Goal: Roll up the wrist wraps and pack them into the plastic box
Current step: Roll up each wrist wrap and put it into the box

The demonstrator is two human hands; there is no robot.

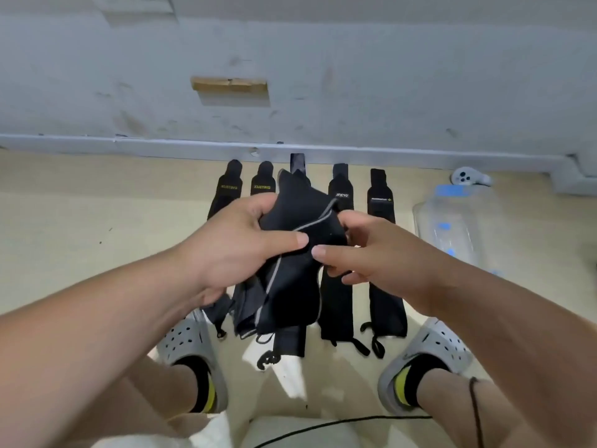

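Wrist wrap, black with grey trim, is bunched and held in the air between both hands. Left hand grips its left side, thumb across the front. Right hand pinches its right edge. More wraps lie flat in a row on the floor below. Clear box stands on the floor to the right of the row.

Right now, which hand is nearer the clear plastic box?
Right. The right hand grips the black wrap on the side toward the plastic box; the left hand grips its far side.
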